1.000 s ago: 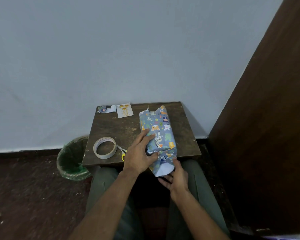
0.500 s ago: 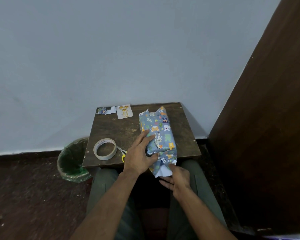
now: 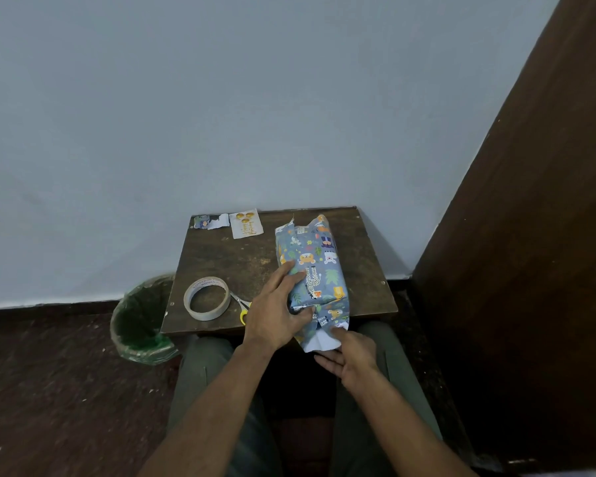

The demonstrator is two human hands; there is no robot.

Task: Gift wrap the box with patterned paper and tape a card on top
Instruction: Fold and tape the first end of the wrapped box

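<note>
The box wrapped in blue animal-patterned paper [image 3: 319, 270] lies lengthwise on the right half of the small wooden table [image 3: 241, 263], its near end past the table's front edge. My left hand [image 3: 279, 304] rests on the box's left side, fingers spread over the top and thumb pressed on the paper. My right hand [image 3: 350, 354] is at the near end, its fingers pushing the white paper flap [image 3: 319, 342] against the box's end. A white card with gold print [image 3: 245, 224] lies at the table's back.
A roll of tape [image 3: 206, 298] sits at the table's front left, with yellow-handled scissors [image 3: 242, 306] partly under my left hand. A paper scrap [image 3: 211, 222] lies at the back left. A green bin [image 3: 141, 321] stands on the floor to the left. A dark wooden panel [image 3: 516, 270] rises on the right.
My right hand has moved up against the near end of the box, folding the white flap inward. My left hand has stayed in place on the box.
</note>
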